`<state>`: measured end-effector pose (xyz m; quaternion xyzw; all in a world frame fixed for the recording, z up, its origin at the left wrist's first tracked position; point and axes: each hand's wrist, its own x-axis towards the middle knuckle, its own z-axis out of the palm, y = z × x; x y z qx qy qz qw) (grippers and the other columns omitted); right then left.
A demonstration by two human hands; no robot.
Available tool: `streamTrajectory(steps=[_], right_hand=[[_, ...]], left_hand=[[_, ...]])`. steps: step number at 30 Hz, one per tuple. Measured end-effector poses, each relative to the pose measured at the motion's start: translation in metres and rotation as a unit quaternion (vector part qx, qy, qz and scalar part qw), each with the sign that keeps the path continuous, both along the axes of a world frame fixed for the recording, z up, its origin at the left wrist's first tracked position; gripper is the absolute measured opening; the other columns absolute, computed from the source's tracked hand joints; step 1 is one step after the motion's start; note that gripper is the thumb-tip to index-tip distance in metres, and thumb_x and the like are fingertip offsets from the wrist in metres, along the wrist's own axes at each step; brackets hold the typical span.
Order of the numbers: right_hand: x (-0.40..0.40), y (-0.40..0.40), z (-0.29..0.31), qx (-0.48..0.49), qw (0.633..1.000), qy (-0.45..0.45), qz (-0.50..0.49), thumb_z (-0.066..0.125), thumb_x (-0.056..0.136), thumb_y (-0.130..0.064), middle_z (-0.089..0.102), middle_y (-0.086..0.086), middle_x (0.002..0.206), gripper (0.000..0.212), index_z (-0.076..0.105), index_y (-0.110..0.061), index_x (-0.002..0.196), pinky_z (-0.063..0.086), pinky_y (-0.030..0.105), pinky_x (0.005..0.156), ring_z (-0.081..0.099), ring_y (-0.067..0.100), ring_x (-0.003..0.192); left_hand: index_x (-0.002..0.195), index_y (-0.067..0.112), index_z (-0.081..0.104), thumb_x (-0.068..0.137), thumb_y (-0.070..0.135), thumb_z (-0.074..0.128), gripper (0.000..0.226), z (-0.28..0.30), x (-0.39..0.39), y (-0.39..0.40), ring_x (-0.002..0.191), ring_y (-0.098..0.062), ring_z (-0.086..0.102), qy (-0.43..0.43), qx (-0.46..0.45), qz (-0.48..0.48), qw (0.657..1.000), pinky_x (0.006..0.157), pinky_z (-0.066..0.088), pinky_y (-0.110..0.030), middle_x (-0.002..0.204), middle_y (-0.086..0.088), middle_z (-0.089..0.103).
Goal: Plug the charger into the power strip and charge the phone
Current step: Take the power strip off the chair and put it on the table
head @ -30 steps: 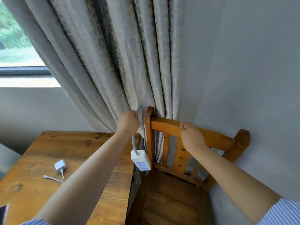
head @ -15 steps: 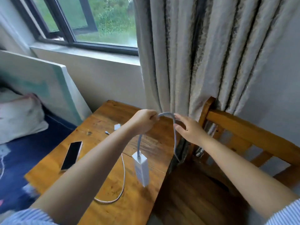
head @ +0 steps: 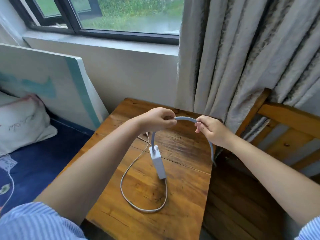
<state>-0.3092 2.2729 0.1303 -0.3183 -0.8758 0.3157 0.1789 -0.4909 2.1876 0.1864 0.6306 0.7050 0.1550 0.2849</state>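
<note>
My left hand point(head: 156, 120) and my right hand point(head: 210, 129) both pinch the thick grey cord point(head: 186, 119) of the power strip, which arches between them above the wooden table point(head: 187, 191). The white power strip point(head: 158, 163) hangs from the cord below my left hand, its lower end at or just above the tabletop. The cord's other end runs down past the table's right edge. A thin white charging cable point(head: 127, 172) lies looped on the table under the strip. The charger and the phone are hidden by my left arm.
A wooden chair point(head: 284, 134) stands right of the table, against grey curtains point(head: 242, 54). A bed with a blue sheet point(head: 36, 163) and a white pillow point(head: 22, 125) lies to the left. A window point(head: 121, 14) is above.
My view swung left from the chair to the table. The power strip came from the chair's back over the table, and my right hand left the chair rail and took the cord.
</note>
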Motion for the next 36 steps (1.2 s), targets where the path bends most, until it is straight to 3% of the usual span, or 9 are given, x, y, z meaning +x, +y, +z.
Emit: streamTrajectory(steps=[7, 10, 15, 18, 21, 24, 28, 32, 36], right_hand=[[-0.015, -0.030, -0.010, 0.028, 0.995, 0.019, -0.093, 0.042, 0.095, -0.005, 0.055, 0.009, 0.082, 0.020, 0.057, 0.007, 0.097, 0.039, 0.021, 0.067, 0.051, 0.018, 0.077], [-0.001, -0.034, -0.020, -0.002, 0.987, 0.012, -0.158, 0.039, 0.096, -0.006, 0.054, 0.010, 0.082, 0.019, 0.056, 0.002, 0.094, 0.036, 0.014, 0.063, 0.050, 0.018, 0.078], [0.036, -0.034, -0.047, -0.095, 0.966, -0.025, -0.239, 0.029, 0.098, -0.009, 0.048, 0.011, 0.081, 0.019, 0.048, -0.004, 0.095, 0.039, 0.032, 0.076, 0.047, 0.020, 0.081], [0.047, -0.034, -0.066, -0.123, 0.957, -0.045, -0.258, 0.028, 0.099, -0.014, 0.045, 0.003, 0.074, 0.024, 0.048, 0.000, 0.101, 0.041, 0.027, 0.064, 0.047, 0.019, 0.079], [0.049, -0.030, -0.079, -0.122, 0.954, -0.068, -0.266, 0.029, 0.099, -0.018, 0.048, 0.004, 0.077, 0.029, 0.051, 0.001, 0.104, 0.041, 0.032, 0.065, 0.050, 0.022, 0.078], [0.051, -0.020, -0.096, -0.117, 0.953, -0.123, -0.252, 0.031, 0.099, -0.017, 0.048, 0.004, 0.075, 0.025, 0.053, -0.005, 0.095, 0.035, 0.032, 0.065, 0.048, 0.023, 0.075], [0.056, -0.009, -0.117, -0.139, 0.945, -0.191, -0.227, 0.036, 0.098, -0.018, 0.050, 0.004, 0.079, 0.026, 0.059, -0.004, 0.099, 0.030, 0.022, 0.052, 0.044, 0.015, 0.071], [0.063, 0.002, -0.138, -0.163, 0.942, -0.215, -0.200, 0.040, 0.097, -0.017, 0.059, 0.017, 0.100, 0.026, 0.060, -0.003, 0.105, 0.035, 0.024, 0.063, 0.049, 0.021, 0.081], [0.064, 0.015, -0.153, -0.151, 0.940, -0.205, -0.227, 0.040, 0.096, -0.013, 0.056, 0.018, 0.096, 0.027, 0.059, 0.001, 0.108, 0.035, 0.029, 0.071, 0.049, 0.024, 0.086]], left_hand=[[0.081, 0.018, 0.055, 0.089, 0.011, 0.056, 0.010, -0.017, -0.029, 0.001, 0.061, -0.006, 0.044, -0.030, 0.041, -0.051, 0.997, 0.053, 0.035, -0.015, 0.067, 0.011, 0.047], [0.085, 0.011, 0.061, 0.086, 0.010, 0.058, 0.003, -0.044, -0.035, 0.004, 0.074, -0.018, 0.049, -0.046, 0.053, -0.041, 0.997, 0.062, 0.040, -0.023, 0.073, 0.005, 0.051], [0.126, 0.013, 0.046, 0.081, 0.016, 0.066, 0.050, -0.113, -0.041, -0.004, 0.120, -0.023, 0.047, -0.023, -0.072, -0.048, 0.996, 0.093, 0.041, -0.034, 0.128, -0.008, 0.051], [0.140, 0.018, 0.028, 0.077, 0.011, 0.070, 0.076, -0.149, -0.034, -0.004, 0.132, -0.023, 0.034, -0.012, -0.093, -0.049, 0.994, 0.105, 0.036, -0.037, 0.147, -0.007, 0.029], [0.144, 0.028, 0.016, 0.080, 0.008, 0.066, 0.083, -0.175, -0.021, 0.000, 0.130, -0.029, 0.035, -0.024, -0.105, -0.057, 0.993, 0.099, 0.039, -0.040, 0.148, -0.010, 0.029], [0.146, 0.022, 0.009, 0.082, 0.006, 0.062, 0.084, -0.198, -0.007, 0.011, 0.129, -0.029, 0.041, -0.024, -0.118, -0.043, 0.992, 0.093, 0.042, -0.038, 0.146, -0.011, 0.037], [0.137, 0.016, 0.031, 0.079, 0.019, 0.066, 0.067, -0.225, -0.001, 0.019, 0.123, -0.029, 0.044, 0.073, -0.182, -0.064, 0.979, 0.096, 0.043, -0.041, 0.138, -0.011, 0.045], [0.130, 0.017, 0.039, 0.075, 0.030, 0.072, 0.066, -0.240, -0.001, 0.022, 0.112, -0.027, 0.050, 0.116, -0.220, -0.066, 0.966, 0.087, 0.048, -0.036, 0.130, -0.009, 0.050], [0.125, 0.015, 0.042, 0.075, 0.029, 0.072, 0.060, -0.236, -0.003, 0.040, 0.107, -0.030, 0.052, 0.158, -0.172, -0.084, 0.969, 0.081, 0.049, -0.038, 0.126, -0.012, 0.048]])
